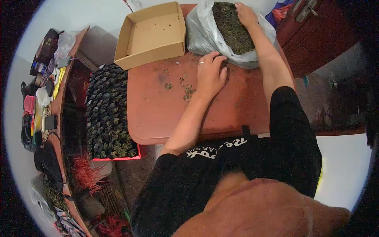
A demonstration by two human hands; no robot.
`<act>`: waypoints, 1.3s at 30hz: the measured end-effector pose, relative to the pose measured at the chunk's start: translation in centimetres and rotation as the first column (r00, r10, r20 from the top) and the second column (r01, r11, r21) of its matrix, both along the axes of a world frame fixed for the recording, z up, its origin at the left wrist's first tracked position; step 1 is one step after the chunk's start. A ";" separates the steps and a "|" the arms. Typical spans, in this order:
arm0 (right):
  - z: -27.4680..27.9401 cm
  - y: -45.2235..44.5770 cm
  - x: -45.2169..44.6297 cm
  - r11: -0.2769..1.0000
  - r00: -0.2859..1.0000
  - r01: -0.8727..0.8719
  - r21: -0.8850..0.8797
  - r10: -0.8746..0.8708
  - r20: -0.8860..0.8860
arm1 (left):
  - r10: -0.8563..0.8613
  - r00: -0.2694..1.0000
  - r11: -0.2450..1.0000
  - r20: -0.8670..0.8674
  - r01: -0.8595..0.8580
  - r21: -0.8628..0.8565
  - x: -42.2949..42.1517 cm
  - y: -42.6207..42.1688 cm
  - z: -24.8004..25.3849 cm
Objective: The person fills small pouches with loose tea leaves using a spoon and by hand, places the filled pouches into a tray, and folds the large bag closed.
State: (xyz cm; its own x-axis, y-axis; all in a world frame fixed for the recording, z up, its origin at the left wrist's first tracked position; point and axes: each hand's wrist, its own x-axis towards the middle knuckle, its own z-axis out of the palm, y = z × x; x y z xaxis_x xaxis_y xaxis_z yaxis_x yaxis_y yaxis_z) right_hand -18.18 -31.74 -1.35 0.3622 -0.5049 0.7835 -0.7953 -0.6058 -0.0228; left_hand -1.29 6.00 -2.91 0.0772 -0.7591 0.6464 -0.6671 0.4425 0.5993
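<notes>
A translucent white plastic bag (pixel 203 37) stands open at the far side of the reddish-brown table, filled with dark green, dried, crumbly plant matter (pixel 233 29). My right hand (pixel 247 15) reaches over the bag's right side, its fingers stretched out at the far edge of the plant matter; nothing shows in it. My left hand (pixel 211 73), with a ring on one finger, lies by the bag's near edge. Its fingers are apart and hold nothing visible; whether they touch the plastic I cannot tell.
A shallow cardboard box (pixel 154 35) with a few crumbs sits left of the bag. Green crumbs (pixel 188 92) lie scattered on the table (pixel 158 122). A red-rimmed tray (pixel 118 158) of dark clumps (pixel 106 110) stands beside it. A cluttered shelf (pixel 59 94) runs along the left.
</notes>
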 end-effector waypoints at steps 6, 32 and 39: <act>1.2 9.6 0.7 0.980 0.940 -0.055 0.189 0.115 -0.322 | -0.026 0.999 1.000 -0.030 0.025 -0.019 -0.2 -0.1 -0.3; 3.0 2.5 0.6 1.000 1.000 -0.020 0.004 0.020 0.019 | -0.044 0.997 0.998 -0.070 0.041 -0.039 -0.6 -0.2 -0.2; -0.2 1.3 6.5 0.952 0.959 -0.285 0.113 0.283 0.034 | -0.047 0.996 0.999 -0.076 0.046 -0.014 -0.5 -0.1 -0.1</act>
State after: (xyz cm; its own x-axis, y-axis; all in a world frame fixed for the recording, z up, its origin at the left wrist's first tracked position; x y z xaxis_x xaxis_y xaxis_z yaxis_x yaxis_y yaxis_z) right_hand -11.65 -30.48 -1.52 0.4905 -0.4708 0.7333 -0.5899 -0.7988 -0.1183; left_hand -1.75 5.89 -3.06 0.0912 -0.7553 0.6490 -0.5981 0.4796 0.6421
